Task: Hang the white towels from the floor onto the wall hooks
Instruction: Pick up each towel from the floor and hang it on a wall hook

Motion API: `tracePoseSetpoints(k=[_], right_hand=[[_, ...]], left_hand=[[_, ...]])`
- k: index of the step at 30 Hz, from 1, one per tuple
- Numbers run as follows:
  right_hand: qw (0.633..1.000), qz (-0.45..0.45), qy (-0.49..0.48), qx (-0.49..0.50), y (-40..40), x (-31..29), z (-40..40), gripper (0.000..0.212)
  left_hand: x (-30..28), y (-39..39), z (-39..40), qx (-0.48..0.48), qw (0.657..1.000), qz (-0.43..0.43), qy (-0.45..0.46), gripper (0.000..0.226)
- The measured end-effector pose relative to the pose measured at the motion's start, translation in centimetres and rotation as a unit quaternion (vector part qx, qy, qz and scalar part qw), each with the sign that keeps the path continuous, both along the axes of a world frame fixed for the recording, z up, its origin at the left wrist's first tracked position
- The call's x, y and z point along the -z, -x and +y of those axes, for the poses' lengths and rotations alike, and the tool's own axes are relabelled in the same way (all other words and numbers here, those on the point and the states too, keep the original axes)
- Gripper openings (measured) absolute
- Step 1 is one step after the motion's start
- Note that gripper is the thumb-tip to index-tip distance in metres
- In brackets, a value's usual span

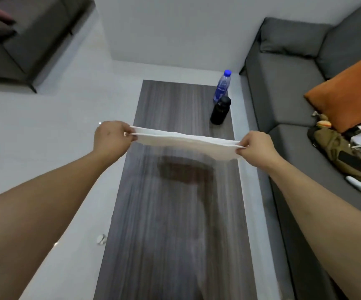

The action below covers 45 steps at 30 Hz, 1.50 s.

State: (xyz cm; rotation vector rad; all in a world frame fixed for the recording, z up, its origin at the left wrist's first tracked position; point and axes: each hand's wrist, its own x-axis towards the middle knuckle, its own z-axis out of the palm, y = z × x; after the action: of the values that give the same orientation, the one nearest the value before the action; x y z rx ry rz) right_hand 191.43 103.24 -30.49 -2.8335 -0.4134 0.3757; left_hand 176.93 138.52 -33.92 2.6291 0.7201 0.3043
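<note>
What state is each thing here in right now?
Towel: stretched flat between both hands, held above the table.
Left hand: pinching the towel's left end.
Right hand: pinching the towel's right end.
Water bottle: upright on the table, capped.
Black bottle: upright, closed.

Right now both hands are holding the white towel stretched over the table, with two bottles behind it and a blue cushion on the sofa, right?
Not quite: the head view shows the cushion on the sofa is orange, not blue.
</note>
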Motion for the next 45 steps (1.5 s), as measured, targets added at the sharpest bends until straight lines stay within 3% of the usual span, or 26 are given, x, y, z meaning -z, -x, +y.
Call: tracePoseSetpoints(k=[3, 6, 15, 19, 24, 28, 33, 45], right_hand=[[1.0, -0.026, 0.014, -0.001, 0.8, 0.6, -0.1, 0.012], [0.997, -0.038, 0.038, -0.052, 3.1, 4.8, -0.9, 0.017], [0.994, 0.047, 0.055, -0.081, 15.8, 29.0, -7.1, 0.028], [0.989, 0.098, 0.064, -0.088, 22.4, 35.9, -10.0, 0.023], [0.996, 0.018, 0.0, -0.085, 24.5, 37.3, -11.2, 0.017], [0.997, -0.018, -0.026, -0.076, 24.5, 36.4, -10.9, 0.023], [0.994, -0.077, -0.043, -0.069, 26.0, 35.6, -11.8, 0.016], [0.996, 0.013, 0.021, -0.08, 30.0, 35.8, -13.9, 0.017]], left_hand=[[0.4, 1.2, -0.2, 0.016, 1.0, -0.013, -0.017, 0.011], [4.4, 3.6, -1.1, 0.034, 0.998, -0.007, -0.046, 0.013], [25.8, 17.3, -7.0, 0.093, 0.984, 0.152, -0.023, 0.014], [32.2, 24.3, -10.9, 0.132, 0.96, 0.246, 0.012, 0.018], [34.0, 26.3, -12.1, 0.135, 0.973, 0.186, -0.005, 0.017], [32.9, 26.0, -11.4, 0.153, 0.974, 0.165, -0.022, 0.026], [31.6, 27.3, -11.6, 0.162, 0.974, 0.151, -0.048, 0.027], [31.4, 30.2, -12.7, 0.24, 0.939, 0.245, -0.014, 0.014]])
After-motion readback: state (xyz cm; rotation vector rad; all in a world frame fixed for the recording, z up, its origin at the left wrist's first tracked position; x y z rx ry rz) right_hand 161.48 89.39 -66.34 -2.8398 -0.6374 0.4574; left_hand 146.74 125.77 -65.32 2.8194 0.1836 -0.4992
